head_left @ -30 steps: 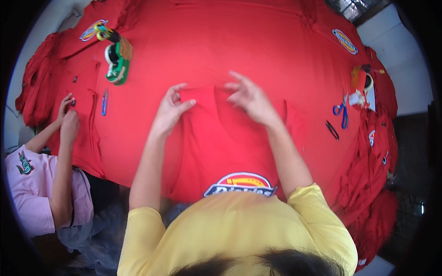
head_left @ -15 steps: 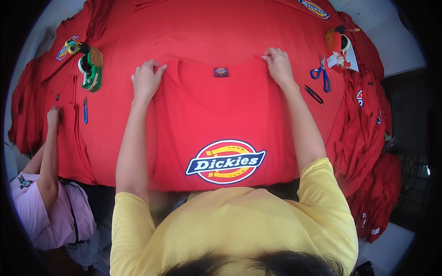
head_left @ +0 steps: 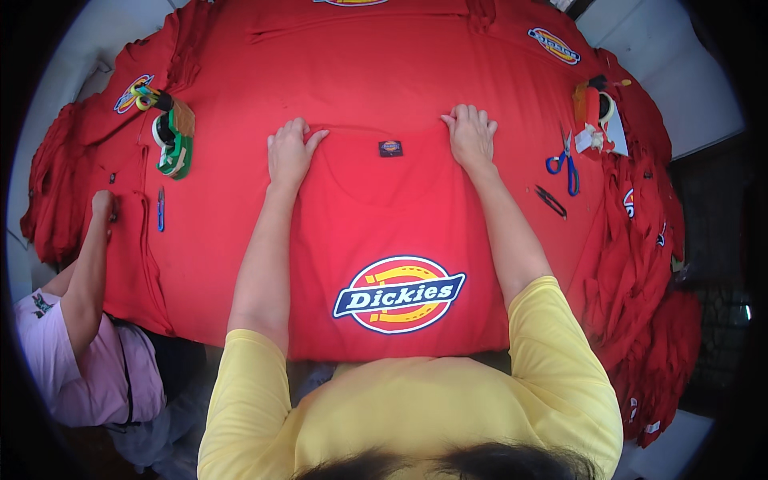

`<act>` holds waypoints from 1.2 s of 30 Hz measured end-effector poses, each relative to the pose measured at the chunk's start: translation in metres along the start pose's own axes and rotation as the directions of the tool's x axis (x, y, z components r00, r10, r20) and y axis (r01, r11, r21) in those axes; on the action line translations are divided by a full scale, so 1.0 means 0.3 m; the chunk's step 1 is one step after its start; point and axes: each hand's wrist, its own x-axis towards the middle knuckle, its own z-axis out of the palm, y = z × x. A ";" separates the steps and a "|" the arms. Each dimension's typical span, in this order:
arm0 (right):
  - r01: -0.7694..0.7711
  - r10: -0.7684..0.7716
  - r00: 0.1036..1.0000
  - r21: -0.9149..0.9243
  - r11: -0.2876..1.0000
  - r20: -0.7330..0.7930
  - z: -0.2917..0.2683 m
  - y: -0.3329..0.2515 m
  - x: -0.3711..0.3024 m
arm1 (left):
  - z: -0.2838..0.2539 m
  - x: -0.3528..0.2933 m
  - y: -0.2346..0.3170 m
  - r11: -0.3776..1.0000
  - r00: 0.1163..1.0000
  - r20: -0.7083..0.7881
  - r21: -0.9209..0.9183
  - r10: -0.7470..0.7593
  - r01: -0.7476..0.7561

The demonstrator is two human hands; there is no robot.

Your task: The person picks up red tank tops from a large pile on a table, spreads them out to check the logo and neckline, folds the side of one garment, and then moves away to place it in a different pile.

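A red T-shirt (head_left: 384, 216) lies face up in front of me, its sides folded in. A round blue, yellow and white logo (head_left: 400, 294) sits low on it, and a dark neck label (head_left: 390, 149) shows inside the collar. With bent fingers, my left hand (head_left: 290, 154) grips the shirt's far left corner, thumb toward the collar. My right hand (head_left: 472, 138) has its fingers curled over the far right corner. The fabric under both sets of fingertips is hidden.
Red cloth covers the table (head_left: 320, 88). On the left are a green tape dispenser (head_left: 178, 152) and a blue cutter (head_left: 161, 210); a co-worker's hand (head_left: 103, 206) is beyond. To the right lie blue-handled scissors (head_left: 566, 166), black thread snips (head_left: 550, 202) and another tape dispenser (head_left: 594, 120).
Both hands have come closer together and nearer to me, and the shirt between them looks narrower. The surroundings have shifted slightly in view.
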 end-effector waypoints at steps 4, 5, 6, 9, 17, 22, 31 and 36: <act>0.061 -0.069 0.996 -0.136 0.989 -0.054 -0.011 -0.026 0.028 | -0.058 0.019 -0.034 0.960 0.987 -0.124 -0.273 -0.105 0.068; 0.070 -0.084 0.992 -0.153 0.986 -0.091 -0.019 -0.051 0.020 | -0.100 0.007 -0.041 0.923 0.977 -0.148 -0.375 -0.155 0.089; 0.063 -0.090 0.984 -0.177 0.982 -0.152 -0.027 -0.088 0.015 | -0.166 -0.027 -0.058 0.940 0.974 -0.140 -0.315 -0.180 0.128; 0.321 -0.297 0.947 0.291 0.901 -0.124 -0.030 -0.273 -0.013 | -0.378 -0.267 -0.080 0.926 0.944 0.104 -0.185 -0.313 0.328; 0.276 -0.489 0.859 0.665 0.694 0.153 0.104 -0.819 -0.059 | -0.561 -0.931 -0.005 0.969 0.915 0.330 -0.005 -0.230 0.245; 0.198 -0.317 0.934 0.500 0.843 0.166 0.158 -0.864 -0.041 | -0.613 -1.018 -0.046 0.613 0.758 0.386 -0.446 -0.526 0.653; 0.048 -0.430 0.868 0.819 0.571 0.249 -0.058 -0.475 -0.034 | -0.527 -1.082 0.180 0.973 0.964 0.180 -0.160 0.195 -0.167; 0.589 -0.583 0.807 0.056 0.806 -0.094 -0.176 -0.180 -0.252 | -0.479 -1.081 0.231 0.967 0.909 0.330 -0.110 0.254 -0.230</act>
